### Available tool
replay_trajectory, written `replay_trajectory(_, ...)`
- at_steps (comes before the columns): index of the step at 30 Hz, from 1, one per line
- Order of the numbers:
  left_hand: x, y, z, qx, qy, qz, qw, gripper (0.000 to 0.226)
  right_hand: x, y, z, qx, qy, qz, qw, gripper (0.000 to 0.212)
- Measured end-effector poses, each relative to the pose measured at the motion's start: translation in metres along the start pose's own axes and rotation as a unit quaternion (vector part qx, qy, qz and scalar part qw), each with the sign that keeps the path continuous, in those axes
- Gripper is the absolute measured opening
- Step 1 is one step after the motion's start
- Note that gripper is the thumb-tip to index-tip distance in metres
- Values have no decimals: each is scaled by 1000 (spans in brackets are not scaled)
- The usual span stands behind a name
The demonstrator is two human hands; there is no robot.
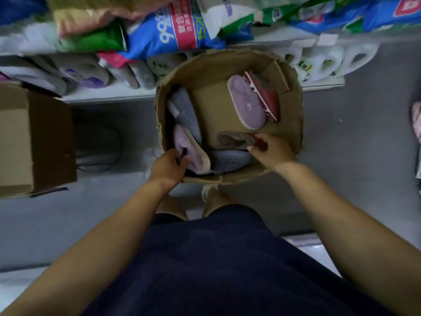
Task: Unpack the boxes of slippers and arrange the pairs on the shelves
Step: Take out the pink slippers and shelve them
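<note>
Where the open box (293, 124) stands on the floor at centre frame, a lilac slipper (247, 103) in its upper right lies with its long axis running upper left to lower right. The left hand (169, 166) grips a pink slipper (196, 156) at the box's lower left. The right hand (271, 148) pinches the right end of a mauve slipper (232, 140) that lies crosswise. Both forearms extend up-frame into the box.

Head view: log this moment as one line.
phase: unpacking | left hand: grips pink slipper | right hand: pinches brown slipper | both inside box
</note>
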State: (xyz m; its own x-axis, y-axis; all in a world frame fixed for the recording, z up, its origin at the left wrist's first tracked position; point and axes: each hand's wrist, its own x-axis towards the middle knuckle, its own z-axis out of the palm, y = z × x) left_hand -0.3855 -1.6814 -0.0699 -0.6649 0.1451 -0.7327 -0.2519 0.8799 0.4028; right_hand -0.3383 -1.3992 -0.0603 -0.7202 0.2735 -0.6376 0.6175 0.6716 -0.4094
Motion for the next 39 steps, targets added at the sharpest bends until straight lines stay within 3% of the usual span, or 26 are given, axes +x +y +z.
replay_trajectory(4,37,18,29,-107,-19,-85,990,35,61,17,-4,-20,-18,-30,999,42)
replay_trajectory(7,74,27,37,-239,4,-220,946,38,130,23,8,-71,-26,-39,996,51)
replay_trajectory(11,117,20,47,-403,58,-371,835,57,210,21,26,-121,-44,-65,989,59)
replay_trajectory(15,140,17,59,-613,35,-393,684,60,270,24,39,-216,-55,-90,971,71)
replay_trajectory(17,153,17,59,-651,5,-423,631,66,290,28,42,-255,-51,-85,962,74)
replay_trajectory(20,170,14,55,-655,-31,-485,579,79,303,28,45,-304,-48,-48,950,78)
replay_trajectory(22,173,11,55,-670,-15,-489,558,78,307,26,46,-326,-50,-32,944,75)
replay_trajectory(25,173,6,60,-683,24,-476,554,69,308,25,45,-364,-73,-38,928,58)
replay_trajectory(30,157,20,56,-707,38,-440,553,45,280,12,26,-256,-71,-72,961,34)
replay_trajectory(35,123,40,49,-730,18,-396,556,57,237,-12,-4,-92,-73,-67,991,30)
replay_trajectory(37,112,42,44,-739,3,-380,556,65,228,-14,-11,-75,-107,-56,990,36)
replay_trajectory(39,104,44,40,-730,-6,-365,578,74,214,-14,-19,-56,-160,-41,985,41)
